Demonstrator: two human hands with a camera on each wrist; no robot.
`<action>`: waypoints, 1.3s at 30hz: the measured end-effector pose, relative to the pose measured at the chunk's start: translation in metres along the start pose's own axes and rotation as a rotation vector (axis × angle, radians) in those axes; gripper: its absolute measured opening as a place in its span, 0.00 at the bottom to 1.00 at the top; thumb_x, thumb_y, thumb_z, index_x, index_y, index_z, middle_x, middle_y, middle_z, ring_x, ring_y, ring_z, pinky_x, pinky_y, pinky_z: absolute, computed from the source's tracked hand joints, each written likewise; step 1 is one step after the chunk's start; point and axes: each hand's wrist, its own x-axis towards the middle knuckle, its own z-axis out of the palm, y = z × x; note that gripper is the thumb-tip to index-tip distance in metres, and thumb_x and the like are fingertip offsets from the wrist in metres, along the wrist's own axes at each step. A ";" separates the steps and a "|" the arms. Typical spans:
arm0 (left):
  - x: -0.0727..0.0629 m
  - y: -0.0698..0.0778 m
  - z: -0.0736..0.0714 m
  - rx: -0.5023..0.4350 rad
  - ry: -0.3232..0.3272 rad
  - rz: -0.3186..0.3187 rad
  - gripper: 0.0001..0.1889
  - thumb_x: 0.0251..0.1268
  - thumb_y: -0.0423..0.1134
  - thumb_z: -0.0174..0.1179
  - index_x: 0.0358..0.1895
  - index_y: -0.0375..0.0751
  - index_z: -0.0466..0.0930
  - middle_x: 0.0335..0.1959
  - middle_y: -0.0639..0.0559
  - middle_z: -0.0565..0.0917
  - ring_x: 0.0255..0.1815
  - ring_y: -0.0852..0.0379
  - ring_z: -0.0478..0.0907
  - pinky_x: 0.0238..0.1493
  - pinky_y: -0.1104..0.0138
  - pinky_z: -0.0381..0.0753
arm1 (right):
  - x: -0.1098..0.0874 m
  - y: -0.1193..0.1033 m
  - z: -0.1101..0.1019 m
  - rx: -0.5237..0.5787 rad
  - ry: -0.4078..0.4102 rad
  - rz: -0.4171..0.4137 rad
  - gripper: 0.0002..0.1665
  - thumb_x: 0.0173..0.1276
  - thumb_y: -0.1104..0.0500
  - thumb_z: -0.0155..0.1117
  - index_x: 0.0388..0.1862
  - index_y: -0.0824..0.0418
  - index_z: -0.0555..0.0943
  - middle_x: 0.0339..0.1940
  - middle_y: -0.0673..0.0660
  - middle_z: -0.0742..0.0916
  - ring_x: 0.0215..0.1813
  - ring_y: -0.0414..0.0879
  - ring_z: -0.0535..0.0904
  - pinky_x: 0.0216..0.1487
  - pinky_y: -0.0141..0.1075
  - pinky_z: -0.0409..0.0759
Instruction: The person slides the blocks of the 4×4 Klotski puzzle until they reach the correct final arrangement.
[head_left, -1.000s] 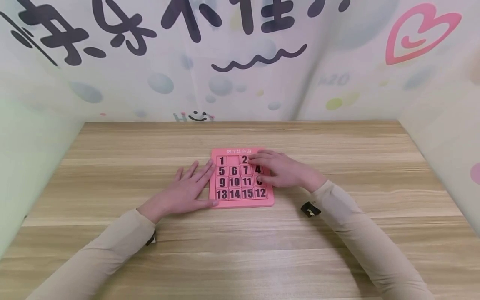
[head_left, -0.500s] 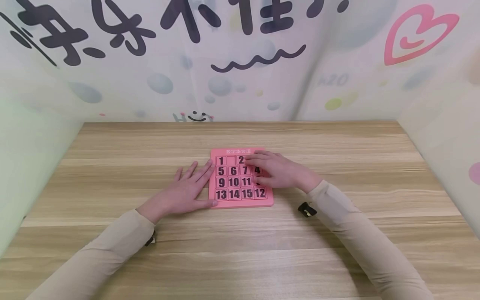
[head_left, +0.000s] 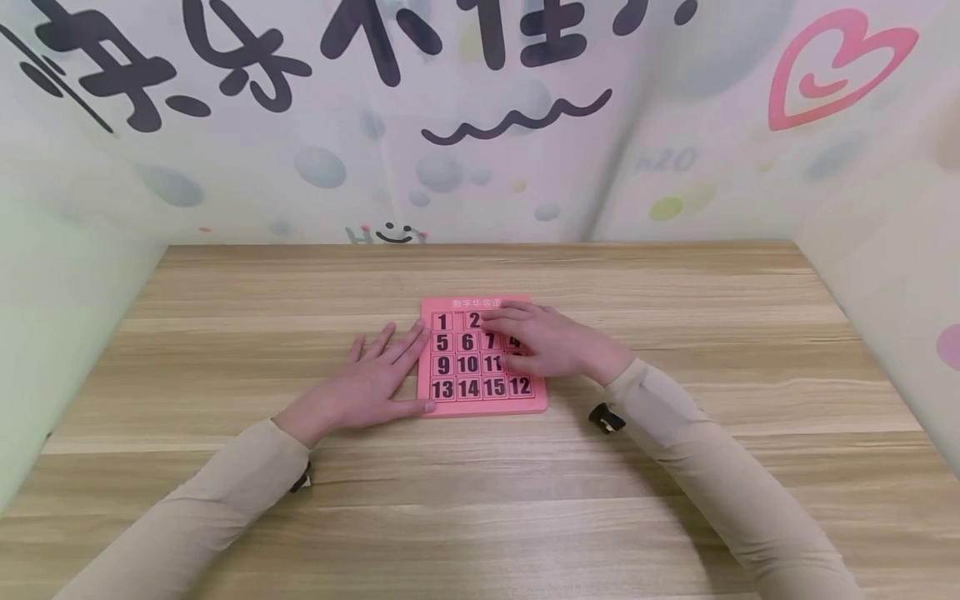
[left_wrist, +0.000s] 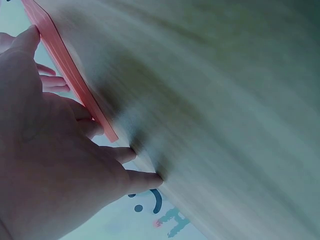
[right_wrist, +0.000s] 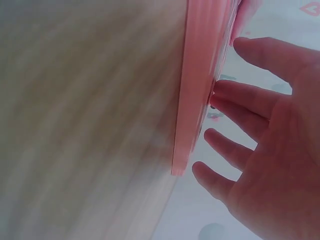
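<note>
A pink sliding number puzzle (head_left: 483,408) lies flat on the wooden table, its tiles in four rows. My left hand (head_left: 356,392) lies along its left edge, fingers spread and straight; the thumb rests at the near left corner. In the left wrist view, fingertips touch the puzzle's side (left_wrist: 70,72) and the tabletop. Over the right part of the puzzle is my right hand (head_left: 558,340), its fingertips right at the tile marked 2 (head_left: 473,320). A narrow gap separates that tile from the tile marked 1 (head_left: 442,321). The right fingers hide the tiles right of the 2 and part of the 4.
The wooden table (head_left: 480,517) extends around the puzzle on all sides. A white wall (head_left: 495,192) with dark lettering and pale dots rises behind it, with side walls left and right. Dark wrist-worn devices show below both beige sleeves (head_left: 675,408).
My right hand has moved left across the top row, and the tile marked 2 has slid left with it, narrowing the gap beside the 1. The left hand has stayed put.
</note>
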 end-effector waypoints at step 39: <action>0.000 -0.001 0.002 -0.002 0.011 0.002 0.51 0.64 0.70 0.49 0.78 0.40 0.40 0.79 0.47 0.38 0.75 0.35 0.33 0.68 0.36 0.33 | -0.010 0.007 -0.007 0.008 0.005 0.013 0.32 0.73 0.50 0.56 0.71 0.64 0.68 0.72 0.61 0.68 0.75 0.61 0.54 0.72 0.58 0.50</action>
